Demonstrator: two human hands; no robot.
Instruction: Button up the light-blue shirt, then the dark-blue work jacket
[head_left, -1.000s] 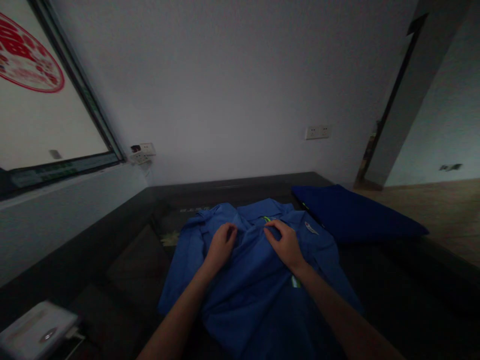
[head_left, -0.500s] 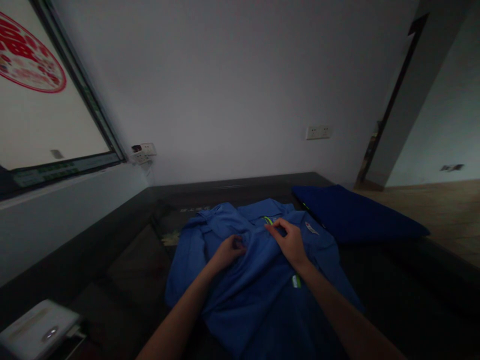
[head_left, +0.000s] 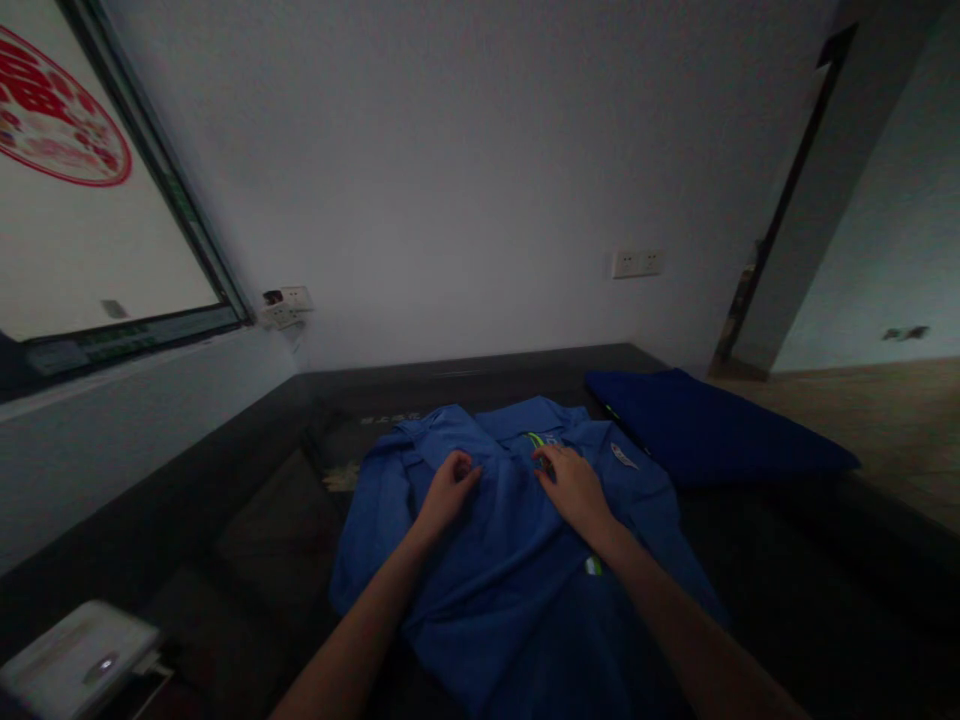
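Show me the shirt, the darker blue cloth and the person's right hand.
Shirt (head_left: 499, 560): head view, on its front, between the forearms.
Darker blue cloth (head_left: 716, 430): head view, middle of its upper surface.
Right hand (head_left: 576, 487): head view, on the back of it.

I have the shirt on the table, beneath the left hand and right hand. Left of the left hand and nearer the body, I locate the box; farther left and beyond, the window. Right of the right hand and beyond it, I locate the cloth, on the table beside the shirt. Beyond both hands I have the wall, its socket ahead and right of the right hand.
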